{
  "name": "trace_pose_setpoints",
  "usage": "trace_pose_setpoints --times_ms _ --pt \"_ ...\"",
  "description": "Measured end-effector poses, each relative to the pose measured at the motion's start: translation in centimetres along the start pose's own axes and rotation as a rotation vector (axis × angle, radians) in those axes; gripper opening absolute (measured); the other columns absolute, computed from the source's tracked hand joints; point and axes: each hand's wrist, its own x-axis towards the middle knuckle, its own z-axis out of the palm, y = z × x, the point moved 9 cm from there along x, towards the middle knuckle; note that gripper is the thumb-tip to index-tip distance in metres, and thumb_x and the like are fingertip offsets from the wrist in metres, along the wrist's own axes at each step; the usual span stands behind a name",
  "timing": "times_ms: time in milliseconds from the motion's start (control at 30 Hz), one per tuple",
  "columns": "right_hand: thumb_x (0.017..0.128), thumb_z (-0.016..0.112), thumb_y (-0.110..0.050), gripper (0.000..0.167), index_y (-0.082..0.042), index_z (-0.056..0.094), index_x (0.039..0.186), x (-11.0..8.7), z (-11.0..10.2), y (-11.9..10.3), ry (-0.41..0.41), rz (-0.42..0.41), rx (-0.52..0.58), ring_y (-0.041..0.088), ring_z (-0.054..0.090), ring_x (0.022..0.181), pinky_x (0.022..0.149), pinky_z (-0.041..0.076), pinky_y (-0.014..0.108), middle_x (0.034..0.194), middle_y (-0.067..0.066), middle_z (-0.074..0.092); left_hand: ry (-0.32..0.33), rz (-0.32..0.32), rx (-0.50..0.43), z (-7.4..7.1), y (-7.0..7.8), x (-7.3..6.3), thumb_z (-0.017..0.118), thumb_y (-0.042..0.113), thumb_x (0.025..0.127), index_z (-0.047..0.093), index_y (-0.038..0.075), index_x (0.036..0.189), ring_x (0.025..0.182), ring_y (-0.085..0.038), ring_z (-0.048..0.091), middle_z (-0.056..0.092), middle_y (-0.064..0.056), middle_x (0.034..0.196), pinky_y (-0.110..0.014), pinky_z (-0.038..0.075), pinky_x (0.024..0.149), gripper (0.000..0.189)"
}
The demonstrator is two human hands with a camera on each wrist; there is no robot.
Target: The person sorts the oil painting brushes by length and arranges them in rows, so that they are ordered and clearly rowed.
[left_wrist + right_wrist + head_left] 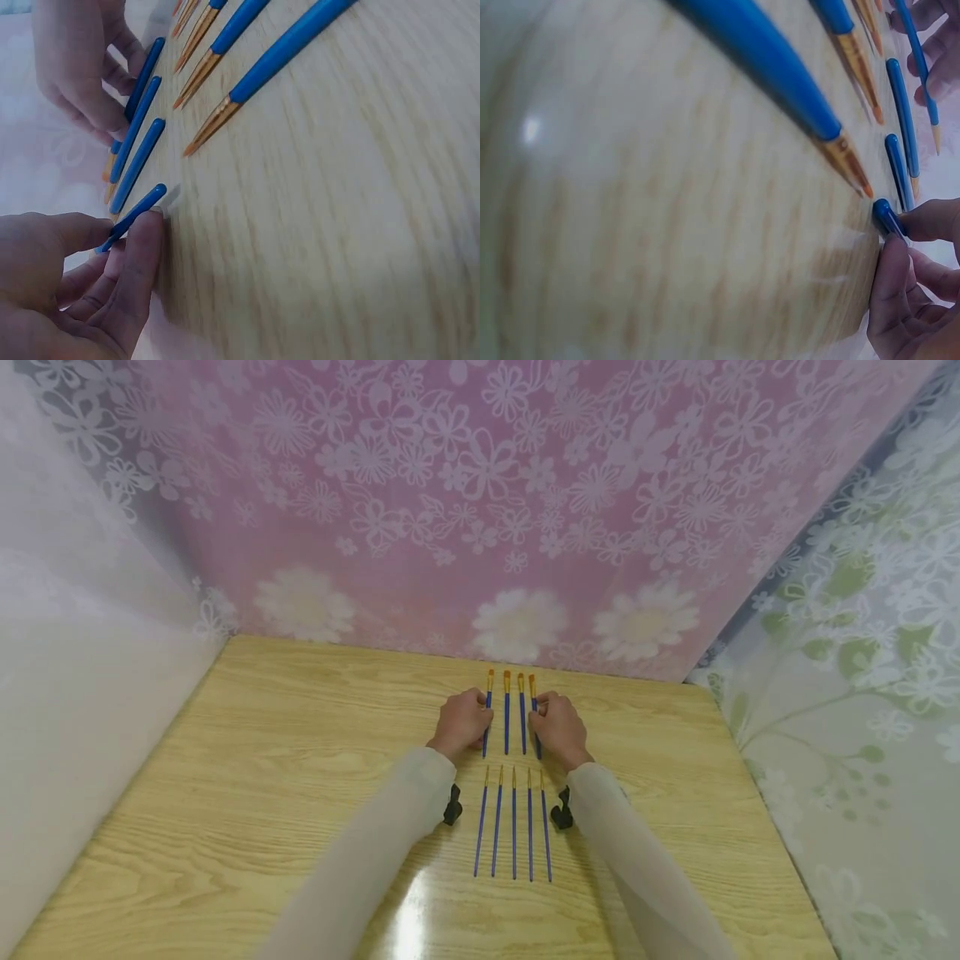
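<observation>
Blue-handled paintbrushes lie in two rows on the table. My left hand (462, 720) pinches the leftmost flat paintbrush (488, 700) of the far row between thumb and fingers. At the row's other end, my right hand (559, 727) pinches the rightmost flat paintbrush (534, 692). Two more flat brushes, a left one (507, 714) and a right one (522, 714), lie between the hands with bristles pointing away. In the left wrist view the left hand's brush (142, 210) has its handle end tilted up off the wood.
Nearer to me is a row of several thin pointed paintbrushes (513, 827), side by side between my forearms. The wooden table (300, 760) meets a pink flowered wall covering (450, 527) at the back, with pale panels at left and right.
</observation>
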Motion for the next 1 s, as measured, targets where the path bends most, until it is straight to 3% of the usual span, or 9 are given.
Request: trace_pose_setpoints --times_ms 133,300,500,700,833,1000 --pt "0.110 0.059 -0.023 0.039 -0.004 0.063 0.144 -0.3 -0.2 -0.1 0.010 0.000 -0.007 0.018 0.053 0.067 0.063 0.041 0.036 0.100 0.009 0.069 0.013 0.003 0.002 0.7 0.2 0.2 0.059 0.018 0.113 0.063 0.003 0.148 0.047 -0.014 0.065 0.078 -0.017 0.114 -0.026 0.058 0.050 0.038" --pt "0.110 0.061 -0.023 0.038 -0.005 0.064 0.144 -0.3 -0.2 0.1 0.004 0.011 -0.019 0.017 0.054 0.067 0.063 0.041 0.036 0.097 0.007 0.067 0.034 0.002 0.025 1.1 0.6 0.0 0.059 0.018 0.113 0.063 0.003 0.147 0.050 -0.015 0.068 0.078 -0.018 0.111 -0.027 0.058 0.051 0.038" --pt "0.110 0.060 -0.023 0.039 -0.005 0.064 0.144 -0.1 0.0 -0.1 -0.004 0.009 -0.028 0.016 0.050 0.062 0.060 0.039 0.035 0.093 0.006 0.066 0.087 0.034 0.121 0.7 1.1 -0.4 0.059 0.014 0.113 0.063 0.001 0.141 0.046 -0.015 0.063 0.080 -0.016 0.097 -0.028 0.052 0.053 0.032" --pt "0.110 0.060 -0.023 0.039 -0.006 0.063 0.145 -0.2 0.5 -0.5 -0.016 0.005 -0.015 0.017 0.052 0.067 0.064 0.041 0.035 0.099 0.006 0.067 0.109 0.057 0.153 0.0 1.1 -1.2 0.061 0.015 0.112 0.063 0.002 0.142 0.046 -0.015 0.063 0.079 -0.017 0.106 -0.031 0.055 0.058 0.032" --pt "0.109 0.062 -0.023 0.039 -0.005 0.065 0.144 -0.4 0.1 -0.7 0.000 0.003 0.004 0.021 0.058 0.075 0.069 0.044 0.037 0.105 0.008 0.069 0.096 0.079 0.152 -0.2 1.1 -1.2 0.060 0.018 0.113 0.062 0.003 0.144 0.047 -0.015 0.062 0.077 -0.012 0.092 -0.031 0.053 0.062 0.035" --pt "0.109 0.062 -0.026 0.041 -0.006 0.064 0.144 -0.6 0.1 -0.3 -0.010 0.011 0.046 0.027 0.067 0.093 0.079 0.052 0.043 0.116 0.011 0.072 0.034 0.050 0.131 0.0 0.2 -0.8 0.055 0.025 0.116 0.059 0.008 0.148 0.046 -0.015 0.056 0.072 -0.008 0.080 -0.031 0.048 0.055 0.036"
